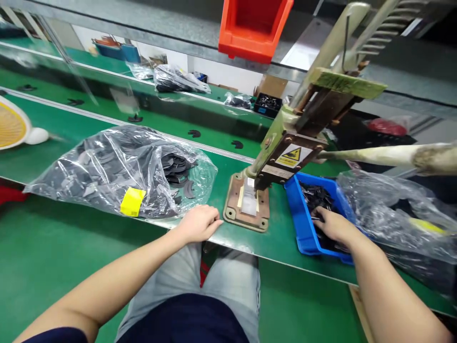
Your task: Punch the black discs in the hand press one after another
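Observation:
My left hand [200, 223] rests at the bench's front edge, beside the hand press base [230, 214]. Its fingers are curled in, and whatever may be inside them is hidden. To its left lies a clear plastic bag [107, 166] with a yellow label, full of dark curved pieces [176, 166]. My right hand [330, 223] reaches into a blue bin [305, 245] among small black parts [316, 195]. Its fingers are bent together at the parts; what they hold I cannot make out. On the press base sits a flat metal fixture [249, 206].
The press lever [385, 155] sticks out right, above the bin. Another filled plastic bag [400, 214] lies right of the bin. Behind the bench, dark curved pieces [194, 134] lie spaced along a green conveyor strip [160, 125]. An orange bin [250, 47] hangs overhead.

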A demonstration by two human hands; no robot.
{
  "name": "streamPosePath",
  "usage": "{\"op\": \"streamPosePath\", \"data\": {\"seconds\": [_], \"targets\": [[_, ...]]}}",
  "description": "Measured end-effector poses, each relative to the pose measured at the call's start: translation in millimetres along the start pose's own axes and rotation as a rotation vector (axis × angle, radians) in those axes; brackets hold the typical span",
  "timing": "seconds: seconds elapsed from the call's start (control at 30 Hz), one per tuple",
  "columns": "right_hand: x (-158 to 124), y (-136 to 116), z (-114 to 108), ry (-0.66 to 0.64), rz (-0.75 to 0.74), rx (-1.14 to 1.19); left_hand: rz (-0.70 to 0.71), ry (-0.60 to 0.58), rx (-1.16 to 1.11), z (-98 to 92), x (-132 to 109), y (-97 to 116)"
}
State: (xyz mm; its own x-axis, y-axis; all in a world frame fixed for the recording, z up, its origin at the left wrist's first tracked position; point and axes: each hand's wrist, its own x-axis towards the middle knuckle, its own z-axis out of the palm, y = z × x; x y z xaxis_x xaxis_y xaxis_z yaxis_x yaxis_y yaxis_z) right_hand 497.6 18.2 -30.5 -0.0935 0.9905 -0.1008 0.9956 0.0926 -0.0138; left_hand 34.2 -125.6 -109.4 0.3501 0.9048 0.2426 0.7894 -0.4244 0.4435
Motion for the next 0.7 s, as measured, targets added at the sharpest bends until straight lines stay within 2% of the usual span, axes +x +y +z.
{"op": "streamPosePath", "data": {"seconds": [0.13,0.27,0.37,0.43,0.5,0.6,0.7], "targets": [[-14.3,5.5,-11.5,0.072,0.094,0.093,0.003,-0.009,-0.045,0.3,-2.5,1.9],[-35.6,9.3,-28.1,0.259,0.168,0.243,-0.008,-0.019,-0.078,1.5,-4.2,-0.9],[-56.3,-0.3,-36.9,0.42,0.153,0.406,-0.018,0.003,-0.14,3.2,-5.3,-4.7],[-73.7,-18.7,-34.8,0.502,0.116,0.552,-0.034,0.086,-0.198,3.3,-6.5,-4.2],[-93.7,-47.2,-23.2,0.539,0.059,0.713,-0.028,0.199,-0.251,1.1,-8.3,2.5],[-125.3,-99.1,7.3,0.505,-0.064,0.923,0.062,0.288,-0.331,-7.5,-11.5,25.7],[-150.7,-143.7,38.9,0.411,-0.193,1.081,0.173,0.282,-0.401,-18.6,-13.2,55.5]]}}
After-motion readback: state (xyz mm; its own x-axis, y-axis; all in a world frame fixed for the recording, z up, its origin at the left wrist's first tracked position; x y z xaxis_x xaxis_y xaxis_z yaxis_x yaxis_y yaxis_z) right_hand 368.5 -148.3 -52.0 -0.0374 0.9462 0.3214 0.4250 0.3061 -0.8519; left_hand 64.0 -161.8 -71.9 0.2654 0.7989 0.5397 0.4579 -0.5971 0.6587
